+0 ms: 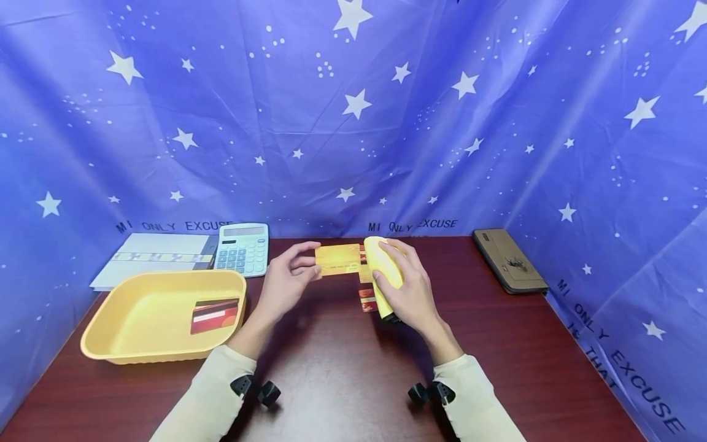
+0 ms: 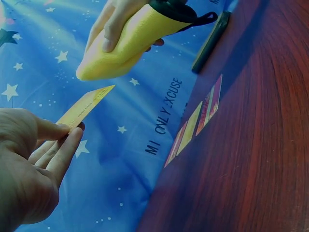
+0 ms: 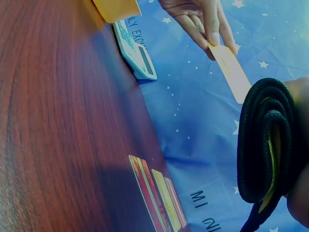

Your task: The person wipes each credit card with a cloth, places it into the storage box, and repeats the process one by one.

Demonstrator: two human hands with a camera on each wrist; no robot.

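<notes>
My left hand point(image 1: 287, 279) pinches a gold bank card point(image 1: 338, 259) by its left edge, thumb on the near side, and holds it raised above the table. My right hand point(image 1: 407, 285) grips a yellow soft pouch point(image 2: 130, 46) with a black end and a small black loop. In the right wrist view, the black end point(image 3: 265, 145) appears folded into layers. The pouch's tip is close to the card's free end. Below them on the table lie red-striped cards point(image 1: 368, 301) and a gold card point(image 2: 189, 128) in a row, partly hidden by the pouch in the head view.
At the left stands a yellow plastic basin point(image 1: 132, 358) with red cards point(image 1: 214, 317) inside. Behind it are a light blue calculator point(image 1: 243, 250) and a white binder or notebook point(image 1: 157, 248). A brown zipped wallet point(image 1: 509, 261) lies back right. Starry blue cloth point(image 1: 309, 92) hangs around the table.
</notes>
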